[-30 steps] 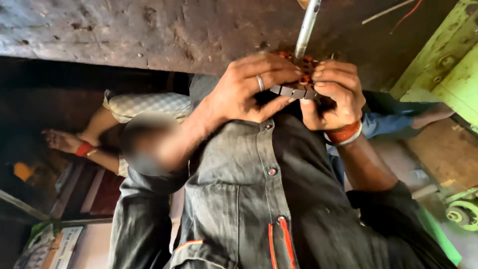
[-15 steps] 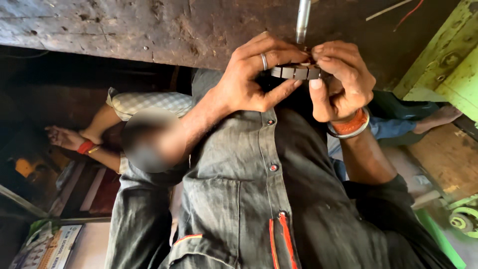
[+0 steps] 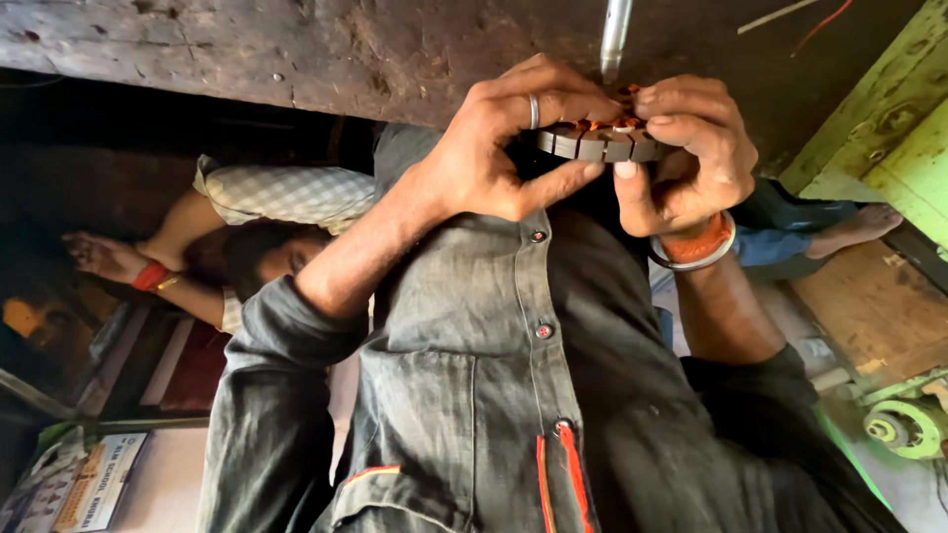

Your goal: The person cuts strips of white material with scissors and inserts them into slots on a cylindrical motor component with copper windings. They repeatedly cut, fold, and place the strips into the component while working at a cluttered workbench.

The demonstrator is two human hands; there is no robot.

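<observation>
Since before, both hands lifted the ring-shaped motor stator (image 3: 602,144) nearer; left hand (image 3: 499,148) and right hand (image 3: 691,148) pinch its rim firmly. It seems heavy, stiff; copper windings (image 3: 604,124) fragile.

The slotted metal ring (image 3: 600,144) sits between left hand (image 3: 494,158) and right hand (image 3: 686,158), below a rod (image 3: 613,35).

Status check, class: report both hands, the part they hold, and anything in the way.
Left hand and right hand grip the ring-shaped metal part. Metal rod stands just above it.
</observation>
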